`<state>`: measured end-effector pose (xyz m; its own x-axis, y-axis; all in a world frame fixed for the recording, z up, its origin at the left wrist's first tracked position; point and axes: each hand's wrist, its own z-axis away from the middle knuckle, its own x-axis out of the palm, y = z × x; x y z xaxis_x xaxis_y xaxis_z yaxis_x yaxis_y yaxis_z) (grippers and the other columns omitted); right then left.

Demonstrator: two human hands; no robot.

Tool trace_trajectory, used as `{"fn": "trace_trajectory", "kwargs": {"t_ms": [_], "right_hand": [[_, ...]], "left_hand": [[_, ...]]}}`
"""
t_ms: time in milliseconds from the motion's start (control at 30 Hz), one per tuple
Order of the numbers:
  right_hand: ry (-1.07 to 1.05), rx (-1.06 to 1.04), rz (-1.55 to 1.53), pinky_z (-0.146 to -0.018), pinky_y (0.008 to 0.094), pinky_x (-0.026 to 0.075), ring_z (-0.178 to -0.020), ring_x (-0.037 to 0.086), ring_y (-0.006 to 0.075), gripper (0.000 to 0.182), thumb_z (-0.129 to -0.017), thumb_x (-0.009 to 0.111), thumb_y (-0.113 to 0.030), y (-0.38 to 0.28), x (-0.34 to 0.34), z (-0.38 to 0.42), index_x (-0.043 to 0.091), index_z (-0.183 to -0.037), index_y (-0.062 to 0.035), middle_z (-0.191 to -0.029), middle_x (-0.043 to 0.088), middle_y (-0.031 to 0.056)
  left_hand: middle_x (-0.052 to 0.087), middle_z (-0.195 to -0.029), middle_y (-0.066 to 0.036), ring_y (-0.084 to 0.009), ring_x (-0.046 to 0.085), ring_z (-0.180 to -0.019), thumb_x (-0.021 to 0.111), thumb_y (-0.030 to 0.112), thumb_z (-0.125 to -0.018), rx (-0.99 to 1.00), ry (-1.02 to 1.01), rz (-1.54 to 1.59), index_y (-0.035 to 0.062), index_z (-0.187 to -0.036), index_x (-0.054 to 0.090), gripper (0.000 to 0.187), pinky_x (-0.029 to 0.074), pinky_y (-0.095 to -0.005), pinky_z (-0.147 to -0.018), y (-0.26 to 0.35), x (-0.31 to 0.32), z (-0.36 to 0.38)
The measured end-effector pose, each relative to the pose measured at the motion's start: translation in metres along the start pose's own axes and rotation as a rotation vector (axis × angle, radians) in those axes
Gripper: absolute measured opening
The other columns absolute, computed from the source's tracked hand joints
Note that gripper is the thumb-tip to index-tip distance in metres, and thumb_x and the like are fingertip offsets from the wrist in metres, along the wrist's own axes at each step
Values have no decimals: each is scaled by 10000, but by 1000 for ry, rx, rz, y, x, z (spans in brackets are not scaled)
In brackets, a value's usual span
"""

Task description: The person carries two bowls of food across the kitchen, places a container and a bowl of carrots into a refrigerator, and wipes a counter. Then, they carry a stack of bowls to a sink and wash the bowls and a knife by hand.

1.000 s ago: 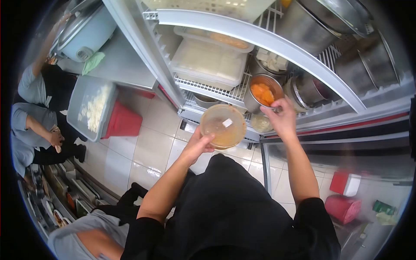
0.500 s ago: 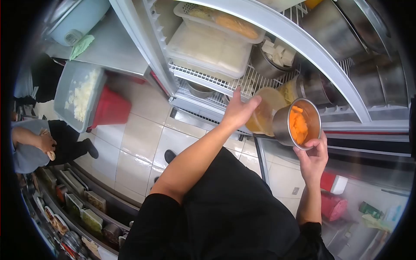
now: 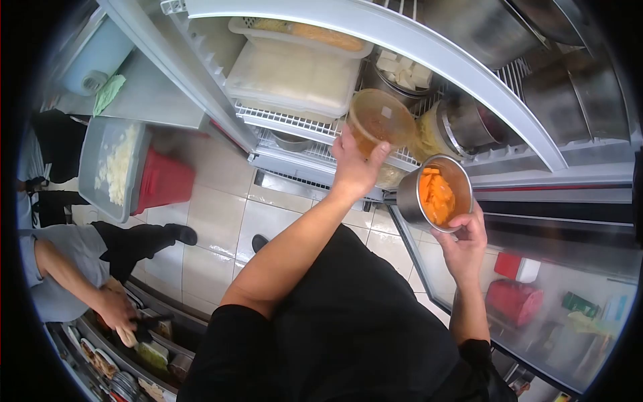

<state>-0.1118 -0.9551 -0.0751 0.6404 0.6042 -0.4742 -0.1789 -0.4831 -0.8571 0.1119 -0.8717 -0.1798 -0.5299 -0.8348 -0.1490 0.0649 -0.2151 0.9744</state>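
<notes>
— Plastic tub [image 3: 380, 124] is gripped by the left hand [image 3: 355, 167], raised at the fridge's wire shelf [image 3: 295, 127].
— And the steel pot [image 3: 434, 194] of orange pieces is cupped from below by the right hand [image 3: 462, 244], just beside.

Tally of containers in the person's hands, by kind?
Clear plastic tub with brownish contents, in left hand: 1
Steel pot of orange pieces, in right hand: 1
Total: 2
</notes>
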Motion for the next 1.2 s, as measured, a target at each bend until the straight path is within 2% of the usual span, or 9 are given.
{"fn": "trace_trajectory", "kwargs": {"t_ms": [167,267,567,667,767,867,967,1100,1200], "right_hand": [[44,47,6,-899,369,578,-1230,538,299,351,-697,829,10,19,5,4,536,-883,-40,-1375,452,193],[40,4,21,-883,364,585,-1220,548,298,348,-696,822,18,21,6,2,534,-882,-39,-1367,460,197],[67,-21,6,-836,343,596,-1170,584,278,366,-686,839,-7,30,15,-10,525,-872,-38,-1351,478,203],[72,-32,9,-821,333,594,-1161,589,272,370,-681,845,-11,27,20,-18,527,-869,-36,-1348,482,204],[81,-48,1,-787,312,584,-1130,601,259,375,-674,852,-15,22,30,-26,530,-864,-31,-1341,491,200],[99,-106,-22,-734,291,554,-1062,614,230,367,-674,857,-40,17,47,-47,533,-846,-22,-1315,510,188],[75,-85,-42,-859,314,558,-1139,576,237,312,-738,781,42,5,69,-74,509,-879,-13,-1300,459,146],[194,-117,182,-774,301,573,-972,606,218,329,-746,815,-43,14,99,-112,535,-914,-10,-1149,492,149],[217,-48,330,-811,368,499,-966,560,341,359,-771,809,-221,26,107,-121,559,-954,-41,-1135,485,212]], "left_hand": [[354,-1371,-296,-430,448,-1248,804,396,-762,207,-34,-531,-55,-1491,87,1117,427,-448,-1016,10,4,-13],[404,-1328,-251,-429,557,-1125,827,372,-724,40,-70,-574,-32,-1467,182,1064,486,-460,-924,14,5,-19],[460,-1267,-197,-404,599,-1082,809,372,-749,-2,-106,-641,13,-1414,313,904,515,-461,-869,-9,3,-43],[489,-1220,-201,-390,597,-1097,806,350,-756,140,-50,-652,4,-1438,299,917,514,-453,-875,-20,-13,-36],[498,-1225,-205,-360,632,-1003,792,322,-775,294,-12,-632,0,-1463,282,915,521,-422,-851,-31,-22,-29],[497,-1252,-220,-331,648,-878,755,293,-810,187,-137,-361,-14,-1462,300,852,524,-396,-823,-25,-37,-15],[541,-1253,-230,-219,644,-759,730,253,-828,160,-105,-394,-42,-1423,385,748,531,-314,-750,-26,-53,9],[545,-1255,-246,-293,649,-858,708,275,-843,90,-79,-390,-41,-1411,401,719,524,-356,-810,-64,-77,30],[555,-1237,-267,-385,637,-972,686,299,-853,58,-50,-496,-41,-1388,423,686,500,-412,-901,-107,-96,32]]}}
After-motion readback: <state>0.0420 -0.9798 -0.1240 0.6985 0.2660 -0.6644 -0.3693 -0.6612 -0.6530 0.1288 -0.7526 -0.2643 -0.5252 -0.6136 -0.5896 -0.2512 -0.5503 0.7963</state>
